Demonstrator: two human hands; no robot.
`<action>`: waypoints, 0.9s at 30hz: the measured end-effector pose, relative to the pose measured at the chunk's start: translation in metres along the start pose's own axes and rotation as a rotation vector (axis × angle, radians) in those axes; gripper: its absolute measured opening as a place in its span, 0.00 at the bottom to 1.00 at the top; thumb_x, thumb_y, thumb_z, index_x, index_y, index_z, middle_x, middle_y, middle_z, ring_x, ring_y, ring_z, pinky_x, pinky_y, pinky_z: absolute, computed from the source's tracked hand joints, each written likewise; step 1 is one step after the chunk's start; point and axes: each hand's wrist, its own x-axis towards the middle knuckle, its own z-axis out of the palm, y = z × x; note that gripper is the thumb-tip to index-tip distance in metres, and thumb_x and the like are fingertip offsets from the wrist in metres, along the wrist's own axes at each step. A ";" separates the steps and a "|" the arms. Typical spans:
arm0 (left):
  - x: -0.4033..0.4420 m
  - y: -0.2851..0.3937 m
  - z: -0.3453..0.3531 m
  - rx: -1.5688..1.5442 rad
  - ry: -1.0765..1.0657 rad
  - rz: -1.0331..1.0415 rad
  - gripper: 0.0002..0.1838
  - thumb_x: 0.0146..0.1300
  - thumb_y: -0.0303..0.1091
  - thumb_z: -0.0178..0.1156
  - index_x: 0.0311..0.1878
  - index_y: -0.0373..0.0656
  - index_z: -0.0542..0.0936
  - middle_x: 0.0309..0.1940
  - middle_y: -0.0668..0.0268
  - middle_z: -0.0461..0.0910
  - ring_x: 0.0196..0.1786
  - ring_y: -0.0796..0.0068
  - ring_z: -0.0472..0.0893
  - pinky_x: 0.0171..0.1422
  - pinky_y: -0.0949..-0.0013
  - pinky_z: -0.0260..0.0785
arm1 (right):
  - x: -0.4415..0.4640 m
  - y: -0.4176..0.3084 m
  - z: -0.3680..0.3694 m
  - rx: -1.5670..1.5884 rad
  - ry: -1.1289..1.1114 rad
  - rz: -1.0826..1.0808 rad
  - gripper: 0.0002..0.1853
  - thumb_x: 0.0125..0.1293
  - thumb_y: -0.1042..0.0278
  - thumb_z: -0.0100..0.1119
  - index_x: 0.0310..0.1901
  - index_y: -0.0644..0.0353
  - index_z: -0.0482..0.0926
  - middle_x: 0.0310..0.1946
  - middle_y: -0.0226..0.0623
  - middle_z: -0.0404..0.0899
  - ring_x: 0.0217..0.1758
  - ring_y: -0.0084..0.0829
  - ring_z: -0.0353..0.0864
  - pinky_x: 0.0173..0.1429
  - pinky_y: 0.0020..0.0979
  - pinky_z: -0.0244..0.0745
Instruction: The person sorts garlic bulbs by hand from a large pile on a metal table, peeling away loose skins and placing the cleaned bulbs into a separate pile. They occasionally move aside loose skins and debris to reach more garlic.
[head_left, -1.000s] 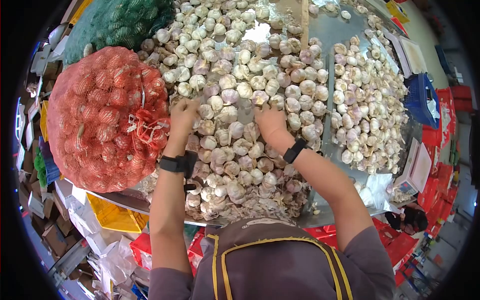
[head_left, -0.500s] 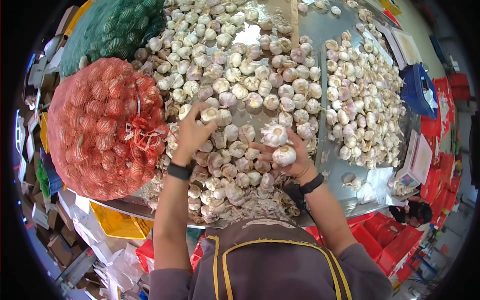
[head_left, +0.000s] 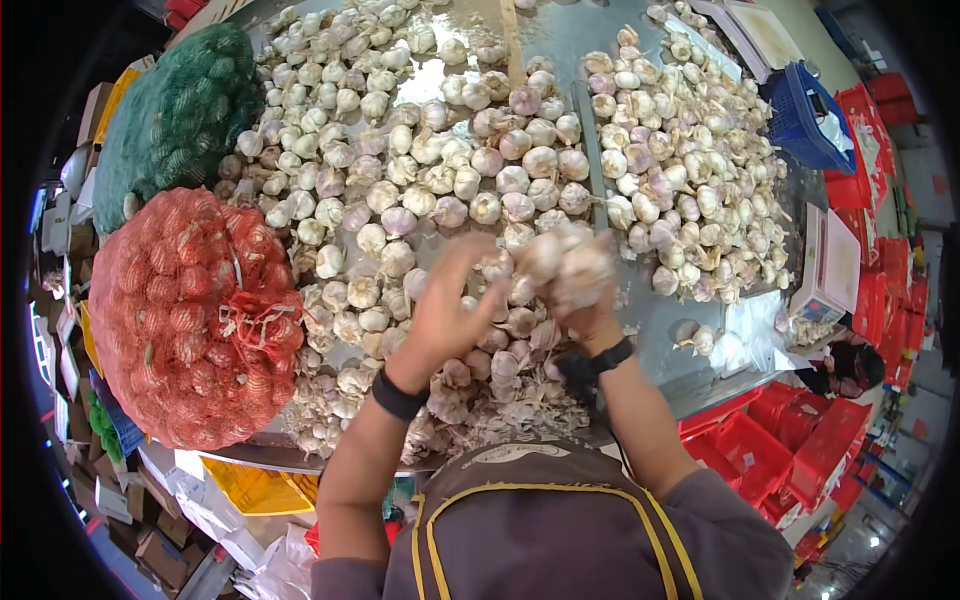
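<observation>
Loose garlic bulbs (head_left: 400, 140) cover the metal table, with a second heap (head_left: 690, 170) right of a metal divider. My right hand (head_left: 592, 308), blurred, holds several garlic bulbs (head_left: 570, 262) above the table, its fingers mostly hidden behind them. Just left of it, my left hand (head_left: 450, 312) has its thumb and fingers spread apart, close to the held bulbs. A small bulb shows near its fingertips, and I see nothing gripped in it. Dark bands circle both wrists.
A red net sack (head_left: 180, 330) of bulbs and a green one (head_left: 175, 115) lie at the left. At the right are a blue basket (head_left: 800, 120) and a white scale (head_left: 828, 265). Red crates (head_left: 750, 455) and a yellow crate (head_left: 262, 487) stand below the table edge.
My right hand first reached into the bulbs, then lifted some and turned over. My left hand has moved right toward it, no longer at a bulb. The whole view has shifted.
</observation>
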 end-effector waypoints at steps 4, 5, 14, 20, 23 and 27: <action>0.043 -0.061 0.025 0.243 -0.042 -0.154 0.20 0.58 0.29 0.62 0.56 0.44 0.75 0.55 0.58 0.76 0.57 0.53 0.77 0.55 0.56 0.74 | -0.039 -0.080 0.026 0.119 -0.330 -0.385 0.40 0.65 0.49 0.64 0.73 0.52 0.56 0.74 0.43 0.54 0.75 0.42 0.60 0.67 0.43 0.75; 0.050 -0.075 0.032 0.373 -0.054 -0.082 0.22 0.57 0.28 0.61 0.57 0.45 0.75 0.52 0.59 0.76 0.53 0.56 0.78 0.51 0.57 0.74 | -0.046 -0.092 0.047 -0.030 -0.219 -0.613 0.46 0.63 0.49 0.67 0.75 0.54 0.51 0.76 0.44 0.50 0.77 0.44 0.56 0.74 0.43 0.68; 0.027 -0.090 0.037 0.517 -0.127 -0.095 0.21 0.48 0.29 0.65 0.49 0.42 0.76 0.48 0.55 0.74 0.45 0.51 0.80 0.45 0.54 0.75 | 0.018 -0.064 0.023 -1.548 0.684 -0.446 0.23 0.66 0.70 0.60 0.63 0.61 0.73 0.57 0.40 0.78 0.58 0.38 0.78 0.56 0.35 0.79; -0.107 -0.029 -0.069 0.078 0.190 -0.451 0.19 0.51 0.28 0.68 0.48 0.38 0.78 0.42 0.58 0.77 0.44 0.63 0.79 0.50 0.65 0.73 | 0.091 -0.036 -0.016 -2.783 0.140 -0.203 0.21 0.54 0.83 0.56 0.51 0.54 0.78 0.54 0.40 0.74 0.53 0.47 0.76 0.59 0.38 0.74; -0.214 -0.002 -0.130 -0.052 0.389 -0.796 0.20 0.55 0.20 0.61 0.53 0.39 0.77 0.42 0.65 0.78 0.46 0.75 0.78 0.52 0.72 0.72 | 0.098 -0.019 -0.012 -2.527 0.319 0.076 0.24 0.54 0.83 0.60 0.53 0.53 0.77 0.57 0.36 0.73 0.58 0.37 0.76 0.59 0.35 0.74; -0.400 -0.004 -0.230 0.282 0.864 -1.188 0.23 0.60 0.34 0.66 0.58 0.41 0.76 0.45 0.65 0.79 0.40 0.72 0.79 0.42 0.72 0.74 | 0.097 -0.009 -0.013 -2.443 0.370 0.136 0.23 0.56 0.81 0.62 0.54 0.53 0.76 0.56 0.36 0.74 0.57 0.37 0.77 0.58 0.37 0.75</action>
